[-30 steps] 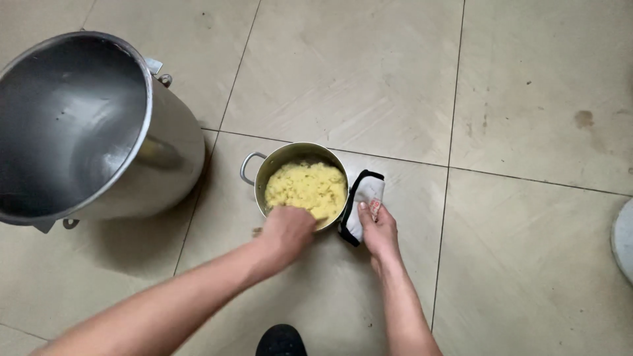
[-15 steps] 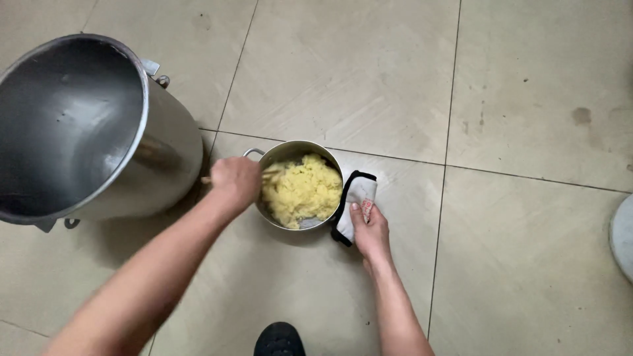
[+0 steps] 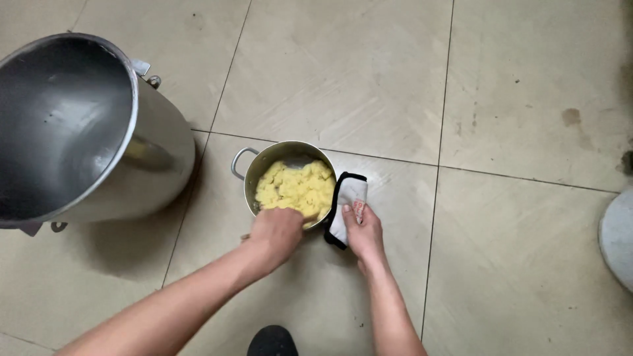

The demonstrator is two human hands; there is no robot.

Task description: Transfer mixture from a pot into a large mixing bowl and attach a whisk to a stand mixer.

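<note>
A small steel pot (image 3: 264,165) full of yellow mashed food (image 3: 293,188) stands on the tiled floor. My left hand (image 3: 277,234) is at the pot's near rim, fingers curled; what it grips is hidden. My right hand (image 3: 362,231) presses a white cloth with a black edge (image 3: 346,201) against the pot's right side. One pot handle (image 3: 237,163) sticks out at the left.
A large steel mixing bowl (image 3: 79,132) stands empty at the left, close to the pot. A white round object (image 3: 616,237) shows at the right edge. A dark shoe tip (image 3: 271,341) is at the bottom. Beige floor tiles lie all around.
My left hand went from the pot's near rim to its left handle and has come back to the near rim. My right hand stays on the cloth.
</note>
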